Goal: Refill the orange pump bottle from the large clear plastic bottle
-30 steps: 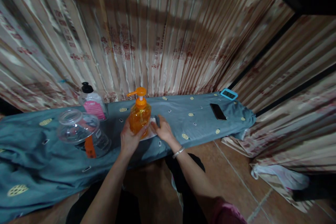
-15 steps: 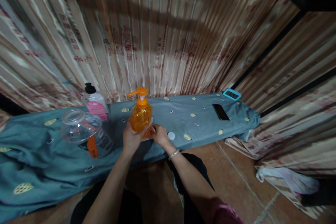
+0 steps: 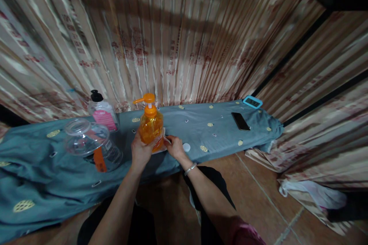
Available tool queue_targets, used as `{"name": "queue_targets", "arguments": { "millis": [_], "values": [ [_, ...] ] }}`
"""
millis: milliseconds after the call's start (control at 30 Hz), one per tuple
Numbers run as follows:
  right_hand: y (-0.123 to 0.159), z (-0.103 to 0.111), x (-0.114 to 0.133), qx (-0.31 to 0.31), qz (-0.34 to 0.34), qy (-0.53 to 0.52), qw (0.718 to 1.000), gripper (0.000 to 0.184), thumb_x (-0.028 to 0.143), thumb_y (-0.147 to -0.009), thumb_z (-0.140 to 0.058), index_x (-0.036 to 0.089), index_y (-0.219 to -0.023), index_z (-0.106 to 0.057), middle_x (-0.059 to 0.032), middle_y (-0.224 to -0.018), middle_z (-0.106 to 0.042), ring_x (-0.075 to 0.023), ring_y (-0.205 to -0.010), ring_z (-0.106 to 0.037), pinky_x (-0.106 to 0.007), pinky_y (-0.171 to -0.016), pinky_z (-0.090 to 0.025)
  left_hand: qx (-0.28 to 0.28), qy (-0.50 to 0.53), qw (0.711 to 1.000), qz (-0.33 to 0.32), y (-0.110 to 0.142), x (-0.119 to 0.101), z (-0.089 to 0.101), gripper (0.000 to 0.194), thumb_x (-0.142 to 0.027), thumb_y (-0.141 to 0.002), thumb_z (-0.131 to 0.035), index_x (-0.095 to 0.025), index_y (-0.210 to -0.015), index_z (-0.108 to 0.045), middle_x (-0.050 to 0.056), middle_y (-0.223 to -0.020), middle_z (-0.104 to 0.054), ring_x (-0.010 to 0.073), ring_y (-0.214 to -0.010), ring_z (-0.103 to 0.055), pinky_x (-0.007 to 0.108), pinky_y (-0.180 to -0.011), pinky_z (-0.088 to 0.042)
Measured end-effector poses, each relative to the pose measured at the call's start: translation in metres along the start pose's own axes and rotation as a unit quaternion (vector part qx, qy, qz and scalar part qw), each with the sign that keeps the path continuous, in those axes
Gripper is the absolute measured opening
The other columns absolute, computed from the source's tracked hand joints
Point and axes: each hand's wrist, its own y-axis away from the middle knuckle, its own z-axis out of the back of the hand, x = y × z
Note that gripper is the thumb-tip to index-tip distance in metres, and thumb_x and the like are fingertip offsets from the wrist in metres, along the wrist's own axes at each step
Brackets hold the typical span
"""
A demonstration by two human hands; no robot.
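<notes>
My left hand [image 3: 141, 148] is wrapped round the lower left side of an orange pump bottle [image 3: 151, 124], which stands upright with its nozzle pointing left. At the bottle's lower right, my right hand [image 3: 176, 147] pinches the edge of a thin white sheet [image 3: 164, 134]. Whether this sheet is the bottle's label or a separate wipe, I cannot tell. A round white lid [image 3: 186, 147] lies just right of my right fingers.
Left of the bottle are a clear plastic jar [image 3: 112, 157] with an orange label and a clear pump bottle [image 3: 105, 116] with a pink label. A phone [image 3: 240, 121] and a blue-framed digital clock [image 3: 252, 102] lie right on the teal cloth [image 3: 192, 116]. Curtains [image 3: 161, 46] hang behind.
The pump bottle has shifted slightly left and tilted a little. The white sheet at its right side now stands out further between the bottle and my right fingers.
</notes>
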Motion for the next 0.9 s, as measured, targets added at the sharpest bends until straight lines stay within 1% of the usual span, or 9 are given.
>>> {"name": "queue_targets", "arguments": {
  "millis": [167,300,433,500,567,633,700,800,900],
  "values": [
    [0.0,0.008,-0.003,-0.039,0.009,-0.059,0.997,0.022,0.012,-0.109,-0.078,0.025,-0.102,-0.095,-0.0054,-0.109,-0.101,-0.0294,-0.106,-0.093,-0.032,-0.093,-0.061,-0.016,-0.006,1.0,0.002,-0.002,0.001,0.004,0.073,-0.046,-0.072,-0.116,-0.026,-0.135,-0.084,0.014,-0.132,-0.099,0.0446,-0.124,-0.097,0.059,-0.109,-0.08],
    [0.003,0.032,0.003,-0.111,0.042,-0.239,0.964,0.01,0.035,-0.091,-0.086,0.028,-0.091,-0.093,0.0012,-0.085,-0.091,-0.0271,-0.085,-0.081,-0.035,-0.085,-0.06,-0.008,0.002,1.0,0.003,-0.002,0.001,0.002,0.073,-0.039,-0.078,-0.113,-0.022,-0.143,-0.083,0.016,-0.137,-0.098,0.0446,-0.127,-0.096,0.061,-0.114,-0.079],
    [0.006,0.06,0.032,-0.135,0.112,-0.377,0.909,0.035,0.056,-0.08,-0.095,0.025,-0.096,-0.095,-0.0012,-0.088,-0.09,-0.0253,-0.082,-0.073,-0.035,-0.08,-0.061,0.004,-0.017,1.0,0.016,0.0,-0.001,-0.003,0.079,-0.034,-0.076,-0.11,-0.026,-0.15,-0.083,0.015,-0.14,-0.099,0.0454,-0.132,-0.095,0.059,-0.115,-0.079],
    [0.005,0.062,0.053,-0.116,0.154,-0.408,0.893,0.042,0.059,-0.081,-0.1,0.025,-0.105,-0.096,-0.0031,-0.102,-0.094,-0.0261,-0.091,-0.077,-0.036,-0.089,-0.066,0.012,-0.014,1.0,0.013,0.0,-0.002,-0.005,0.077,-0.033,-0.077,-0.106,-0.028,-0.151,-0.083,0.013,-0.139,-0.099,0.0442,-0.13,-0.096,0.056,-0.112,-0.08],
    [0.003,0.054,0.072,-0.09,0.201,-0.41,0.885,0.051,0.068,-0.087,-0.098,0.026,-0.116,-0.094,-0.005,-0.114,-0.095,-0.0284,-0.103,-0.082,-0.04,-0.104,-0.069,0.017,-0.011,1.0,0.009,0.0,-0.003,-0.005,0.073,-0.033,-0.078,-0.102,-0.029,-0.148,-0.082,0.012,-0.135,-0.1,0.0429,-0.125,-0.097,0.053,-0.106,-0.081],
    [0.002,0.038,0.085,-0.063,0.231,-0.367,0.899,0.063,0.083,-0.097,-0.091,0.028,-0.128,-0.092,-0.0066,-0.116,-0.095,-0.0326,-0.116,-0.085,-0.045,-0.117,-0.069,0.017,-0.012,1.0,0.004,0.0,-0.002,-0.004,0.068,-0.037,-0.079,-0.1,-0.028,-0.144,-0.081,0.011,-0.13,-0.099,0.0417,-0.119,-0.098,0.051,-0.101,-0.081],
    [-0.001,0.02,0.087,-0.059,0.241,-0.322,0.914,0.068,0.092,-0.109,-0.075,0.03,-0.131,-0.092,-0.0092,-0.117,-0.096,-0.0368,-0.138,-0.084,-0.049,-0.135,-0.062,0.012,-0.014,1.0,-0.004,0.0,0.0,-0.002,0.066,-0.043,-0.08,-0.099,-0.028,-0.142,-0.081,0.011,-0.127,-0.099,0.041,-0.115,-0.098,0.051,-0.098,-0.08],
    [-0.01,-0.002,0.07,-0.059,0.176,-0.317,0.93,0.066,0.084,-0.123,-0.058,0.028,-0.123,-0.092,-0.0143,-0.126,-0.098,-0.038,-0.156,-0.082,-0.05,-0.144,-0.057,0.007,-0.019,1.0,-0.017,0.0,0.003,0.0,0.069,-0.046,-0.079,-0.1,-0.028,-0.143,-0.082,0.011,-0.129,-0.099,0.0414,-0.116,-0.098,0.053,-0.1,-0.08],
    [-0.024,-0.013,0.042,-0.018,0.046,-0.343,0.938,0.058,0.062,-0.131,-0.05,0.024,-0.116,-0.092,-0.0136,-0.118,-0.1,-0.0349,-0.144,-0.09,-0.049,-0.136,-0.065,0.003,-0.027,1.0,-0.008,-0.001,0.004,0.001,0.076,-0.045,-0.074,-0.107,-0.028,-0.143,-0.082,0.013,-0.132,-0.1,0.0449,-0.123,-0.097,0.058,-0.108,-0.08]
  ]
}}
